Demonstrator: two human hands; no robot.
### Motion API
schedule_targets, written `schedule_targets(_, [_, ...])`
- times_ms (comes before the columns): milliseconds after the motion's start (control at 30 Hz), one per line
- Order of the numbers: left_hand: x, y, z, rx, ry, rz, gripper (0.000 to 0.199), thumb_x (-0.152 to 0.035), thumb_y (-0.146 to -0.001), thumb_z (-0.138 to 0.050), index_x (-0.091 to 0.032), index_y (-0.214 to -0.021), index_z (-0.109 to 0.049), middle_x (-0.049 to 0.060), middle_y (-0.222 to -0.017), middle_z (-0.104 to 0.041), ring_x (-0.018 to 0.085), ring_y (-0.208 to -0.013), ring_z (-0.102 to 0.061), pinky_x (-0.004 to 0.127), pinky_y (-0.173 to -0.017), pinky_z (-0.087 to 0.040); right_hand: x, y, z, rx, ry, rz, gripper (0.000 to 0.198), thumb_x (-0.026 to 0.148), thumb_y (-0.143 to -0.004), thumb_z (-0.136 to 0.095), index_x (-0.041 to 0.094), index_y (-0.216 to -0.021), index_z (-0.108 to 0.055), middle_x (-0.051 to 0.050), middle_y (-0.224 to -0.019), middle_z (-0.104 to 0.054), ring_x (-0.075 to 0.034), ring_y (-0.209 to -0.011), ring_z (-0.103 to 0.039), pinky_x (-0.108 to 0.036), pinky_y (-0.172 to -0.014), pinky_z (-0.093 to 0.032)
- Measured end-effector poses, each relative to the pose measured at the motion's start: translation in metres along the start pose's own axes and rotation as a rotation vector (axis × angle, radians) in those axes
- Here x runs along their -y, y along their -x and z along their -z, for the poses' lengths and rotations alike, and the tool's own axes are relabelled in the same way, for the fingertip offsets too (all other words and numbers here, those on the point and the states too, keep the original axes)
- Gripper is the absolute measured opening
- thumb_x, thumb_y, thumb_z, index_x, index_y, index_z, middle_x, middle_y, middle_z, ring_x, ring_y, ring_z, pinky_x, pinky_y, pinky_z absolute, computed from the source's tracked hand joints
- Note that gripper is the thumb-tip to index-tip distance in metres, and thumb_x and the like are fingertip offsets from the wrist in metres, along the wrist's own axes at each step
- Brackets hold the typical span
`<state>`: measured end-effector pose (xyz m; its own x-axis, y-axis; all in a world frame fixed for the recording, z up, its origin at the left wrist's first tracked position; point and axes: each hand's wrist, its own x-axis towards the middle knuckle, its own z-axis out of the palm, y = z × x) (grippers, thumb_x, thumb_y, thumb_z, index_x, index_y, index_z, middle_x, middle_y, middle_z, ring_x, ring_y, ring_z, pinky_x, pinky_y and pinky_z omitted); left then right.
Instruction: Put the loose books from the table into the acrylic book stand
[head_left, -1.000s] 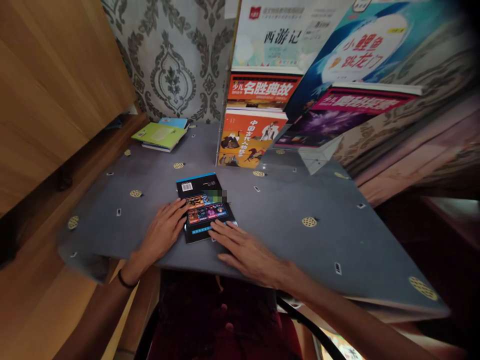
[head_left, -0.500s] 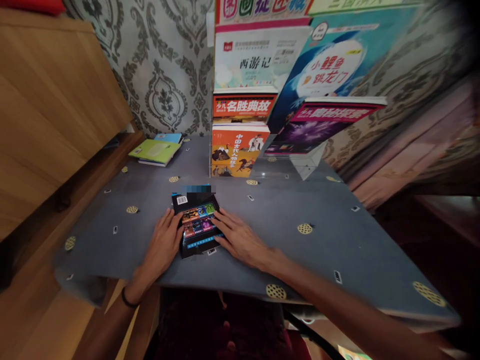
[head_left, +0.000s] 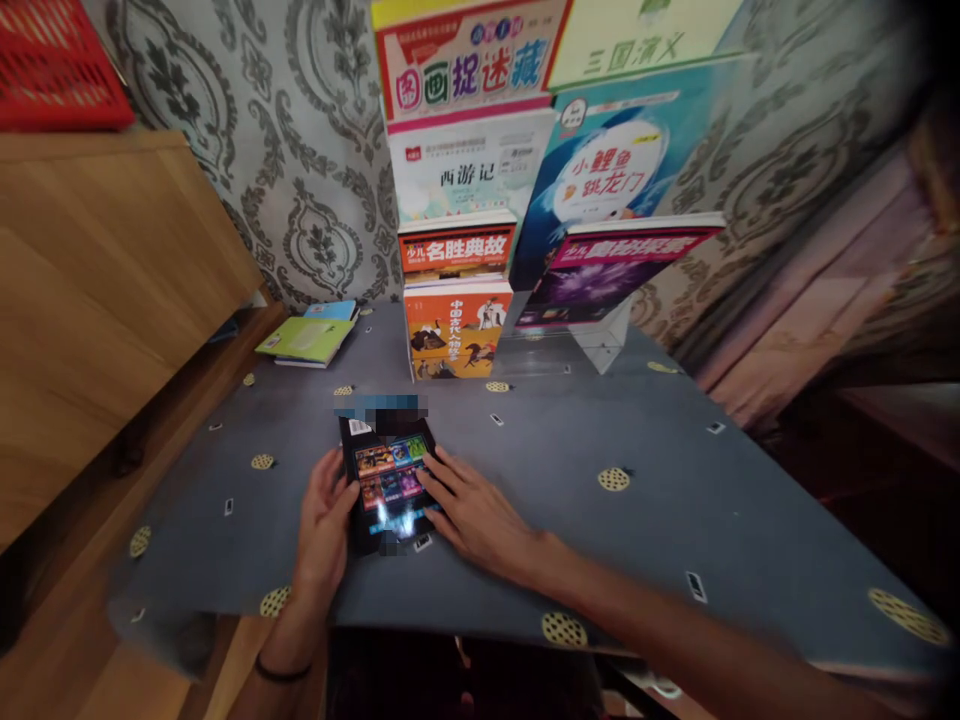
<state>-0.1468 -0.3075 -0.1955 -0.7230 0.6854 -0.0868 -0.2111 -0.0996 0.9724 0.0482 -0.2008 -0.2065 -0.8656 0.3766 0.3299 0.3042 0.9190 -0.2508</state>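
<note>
The black book [head_left: 390,487] points lengthwise forward, slightly left, barcode [head_left: 361,426] farthest. The right hand [head_left: 480,515] lies spread over its edge; whether the left hand [head_left: 324,530] pinches is unclear.

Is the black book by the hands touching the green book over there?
Apart: the head view plainly shows bare grey tablecloth between the black book and the green book.

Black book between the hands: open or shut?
Looks shut: the black book shows only its outside, with a barcode near the far end; no inside pages visible.
</note>
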Motion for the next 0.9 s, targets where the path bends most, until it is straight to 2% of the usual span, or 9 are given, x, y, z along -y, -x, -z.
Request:
schedule_targets(67, [0.000,0.001,-0.005,-0.004,0.089,0.142,0.059,-0.031,-0.066,-0.083,-0.022,-0.120,-0.060,0.009,-0.128,-0.068,0.026,-0.120,-0.064,0.036,-0.099,-0.052,0.000,0.000,-0.001,-0.007,-0.010,-0.006,0.047,0.029,-0.097,-0.055,0.013,-0.141,-0.054,-0.016,-0.148,-0.054,-0.033,-0.143,-0.042,-0.052,-0.113,-0.046])
schedule_targets(167, [-0.004,-0.002,-0.008,0.112,0.131,0.322,0.055,-0.030,-0.061,-0.086,-0.015,-0.109,-0.066,0.010,-0.107,-0.076,0.027,-0.101,-0.072,0.038,-0.092,-0.055,-0.003,0.002,-0.003,-0.015,-0.051,-0.005,0.047,0.025,-0.096,-0.055,0.010,-0.141,-0.054,-0.018,-0.147,-0.054,-0.034,-0.143,-0.042,-0.053,-0.113,-0.045])
schedule_targets(333, [-0.026,-0.006,-0.017,0.223,0.120,0.303,0.057,-0.032,-0.056,-0.090,-0.014,-0.107,-0.069,0.011,-0.099,-0.078,0.028,-0.093,-0.074,0.038,-0.088,-0.057,-0.010,0.005,-0.003,-0.124,-0.270,-0.084,0.043,0.029,-0.098,-0.050,0.018,-0.139,-0.057,-0.014,-0.145,-0.057,-0.030,-0.139,-0.049,-0.055,-0.112,-0.045])
schedule_targets(400, [-0.046,-0.007,-0.020,0.249,0.082,0.196,0.055,-0.034,-0.062,-0.087,-0.015,-0.110,-0.069,0.011,-0.103,-0.077,0.028,-0.096,-0.073,0.038,-0.089,-0.057,-0.013,0.005,0.002,-0.225,-0.419,-0.135,0.039,0.034,-0.100,-0.047,0.022,-0.135,-0.060,-0.012,-0.143,-0.060,-0.028,-0.136,-0.052,-0.056,-0.114,-0.041])
schedule_targets(467, [-0.070,-0.006,-0.021,0.266,0.003,-0.010,0.051,-0.040,-0.073,-0.079,-0.016,-0.117,-0.066,0.011,-0.112,-0.075,0.028,-0.103,-0.071,0.039,-0.092,-0.056,-0.016,0.002,0.010,-0.310,-0.604,-0.201,0.036,0.039,-0.101,-0.046,0.025,-0.129,-0.064,-0.011,-0.139,-0.063,-0.027,-0.132,-0.055,-0.057,-0.116,-0.038])
schedule_targets(600, [-0.098,-0.001,-0.013,0.349,-0.576,-0.580,0.038,-0.031,-0.097,-0.051,-0.022,-0.134,-0.058,0.007,-0.131,-0.067,0.023,-0.120,-0.064,0.037,-0.103,-0.051,-0.024,-0.010,0.027,-0.339,-1.189,-0.384,0.048,0.059,-0.097,-0.044,0.026,-0.124,-0.065,-0.012,-0.129,-0.068,-0.029,-0.117,-0.066,-0.053,-0.100,-0.053])
schedule_targets(667, [-0.088,0.000,-0.004,0.472,-0.942,-0.835,0.045,-0.017,-0.099,-0.038,-0.026,-0.140,-0.053,0.004,-0.140,-0.062,0.021,-0.131,-0.057,0.040,-0.112,-0.044,-0.031,-0.015,0.032,-0.315,-1.460,-0.442,0.060,0.069,-0.095,-0.037,0.026,-0.126,-0.063,-0.013,-0.129,-0.068,-0.029,-0.111,-0.069,-0.051,-0.092,-0.057])
schedule_targets(733, [-0.064,0.003,0.005,0.608,-1.217,-0.994,0.055,-0.007,-0.097,-0.033,-0.029,-0.144,-0.049,0.003,-0.147,-0.056,0.021,-0.139,-0.048,0.044,-0.118,-0.037,-0.040,-0.017,0.034,-0.324,-1.528,-0.492,0.065,0.074,-0.093,-0.032,0.027,-0.124,-0.064,-0.012,-0.127,-0.069,-0.027,-0.111,-0.069,-0.049,-0.095,-0.055])
schedule_targets(900, [-0.013,0.013,0.024,0.802,-1.488,-0.942,0.044,-0.024,-0.100,-0.047,-0.026,-0.144,-0.048,0.006,-0.149,-0.053,0.025,-0.144,-0.042,0.050,-0.115,-0.041,-0.055,-0.009,0.025,-0.410,-1.144,-0.600,0.050,0.066,-0.086,-0.059,0.024,-0.112,-0.069,-0.010,-0.110,-0.075,-0.027,-0.110,-0.068,-0.048,-0.100,-0.050])
